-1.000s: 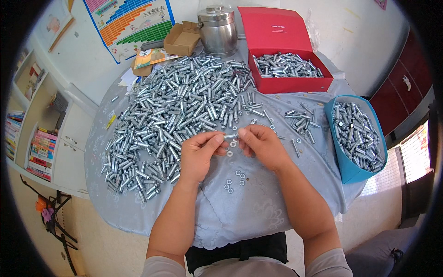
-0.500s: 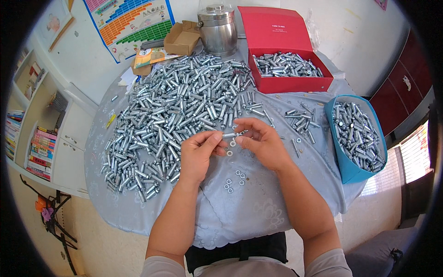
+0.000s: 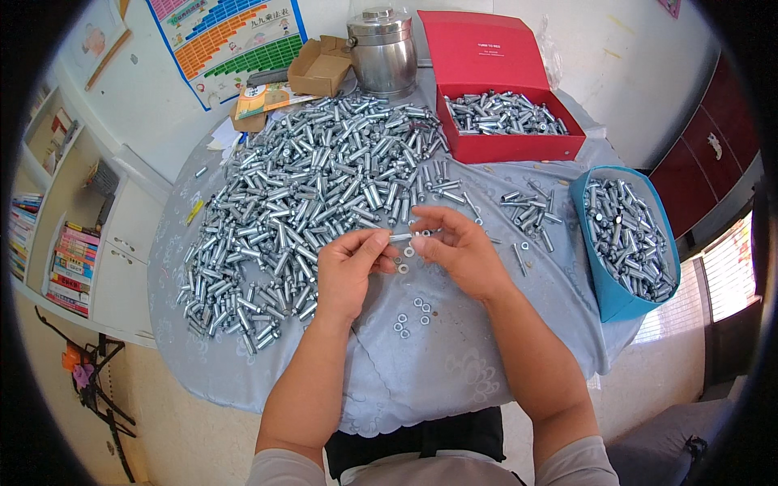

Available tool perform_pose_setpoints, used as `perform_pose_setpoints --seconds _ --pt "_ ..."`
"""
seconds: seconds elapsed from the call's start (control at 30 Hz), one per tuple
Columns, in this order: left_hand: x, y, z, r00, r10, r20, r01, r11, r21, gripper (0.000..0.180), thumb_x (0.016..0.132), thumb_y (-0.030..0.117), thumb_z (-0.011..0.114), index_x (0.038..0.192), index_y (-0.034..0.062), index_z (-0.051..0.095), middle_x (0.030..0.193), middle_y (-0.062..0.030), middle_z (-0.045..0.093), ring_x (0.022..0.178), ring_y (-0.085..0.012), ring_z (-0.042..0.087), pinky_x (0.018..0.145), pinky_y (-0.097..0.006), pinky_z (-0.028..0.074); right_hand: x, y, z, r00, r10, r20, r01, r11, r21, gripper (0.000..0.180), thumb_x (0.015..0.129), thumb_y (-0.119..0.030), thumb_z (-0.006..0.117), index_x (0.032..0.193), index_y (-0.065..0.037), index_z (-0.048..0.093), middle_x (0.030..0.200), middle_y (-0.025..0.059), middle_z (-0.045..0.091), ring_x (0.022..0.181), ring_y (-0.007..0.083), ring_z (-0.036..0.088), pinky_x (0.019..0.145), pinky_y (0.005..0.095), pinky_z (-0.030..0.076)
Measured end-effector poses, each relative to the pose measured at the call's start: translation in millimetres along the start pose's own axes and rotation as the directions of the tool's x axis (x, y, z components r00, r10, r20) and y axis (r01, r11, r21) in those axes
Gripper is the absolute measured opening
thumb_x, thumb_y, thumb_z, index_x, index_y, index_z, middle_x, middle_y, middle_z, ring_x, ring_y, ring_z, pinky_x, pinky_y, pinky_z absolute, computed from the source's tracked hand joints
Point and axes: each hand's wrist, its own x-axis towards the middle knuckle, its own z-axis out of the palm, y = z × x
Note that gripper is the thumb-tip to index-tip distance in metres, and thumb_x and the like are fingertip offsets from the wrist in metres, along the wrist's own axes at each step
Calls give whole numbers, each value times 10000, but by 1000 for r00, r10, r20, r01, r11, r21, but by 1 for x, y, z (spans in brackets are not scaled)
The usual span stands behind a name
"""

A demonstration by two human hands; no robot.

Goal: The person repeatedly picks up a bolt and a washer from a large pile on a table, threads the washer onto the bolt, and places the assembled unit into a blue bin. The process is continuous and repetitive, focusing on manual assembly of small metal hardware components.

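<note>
Hands meet over the pale blue cloth (image 3: 421,381), closer to the big heap than a second ago, when they worked lower and nearer the body. Left hand (image 3: 347,271) pinches one end of a thin bolt (image 3: 403,236) between thumb and forefinger; right hand (image 3: 455,249) pinches the other end, fingers curled around it, and seems to be slipping a small ring on, though the ring itself is too small to make out. Washers (image 3: 412,312) lie loose just below the hands, a few more than before showing now that the hands have lifted. Beyond the left hand spreads the great pile of bolts (image 3: 316,186); to the right of the right hand sit a small cluster of bolts (image 3: 528,212) and, further out, a blue bin (image 3: 608,283) of them. Farthest off stand the red box (image 3: 502,138) and a steel pot (image 3: 382,50). The shift suggests one bolt is mid-assembly
</note>
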Motion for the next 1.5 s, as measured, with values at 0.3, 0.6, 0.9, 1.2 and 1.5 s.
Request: perform_pose_setpoints --seconds 0.3,0.6,0.9,1.2,1.5 --pt "0 0 -1 1000 -9 8 9 999 -31 214 914 174 652 1010 -16 680 808 -91 688 636 -126 627 607 -266 548 0 -4 0 993 114 9 -114 992 56 186 894 -100 661 1045 5 632 861 21 629 700 88 566 644 248 480" --pt "1 -1 -1 1000 -11 5 11 999 -48 204 914 174 654 998 -9 682 809 -89 689 627 -127 626 601 -260 542 0 1 -2 994 101 36 -103 992 65 216 898 -113 662 1071 9 619 844 26 620 709 90 570 636 239 478" --pt "0 0 -1 1000 -11 4 12 998 -64 203 911 175 658 998 -7 683 803 -85 686 631 -126 622 603 -257 541 1 2 2 998 59 10 -59 983 176 136 910 -123 641 974 -3 627 795 25 625 674 100 577 627 250 493" --pt "1 -2 1 999 -7 -46 6 1000 -30 236 910 240 667 904 4 673 721 -57 651 568 -113 583 545 -248 509 2 3 -3 999 -36 39 34 997 64 169 853 21 655 1014 -13 615 863 19 634 803 91 604 737 234 487" --pt "-1 2 1 996 -39 -75 37 999 -27 382 907 334 666 687 28 604 534 -10 518 405 -90 434 385 -247 358 -2 1 2 971 -233 53 233 972 10 219 841 41 650 1053 -12 646 1004 27 589 878 93 596 760 233 497"
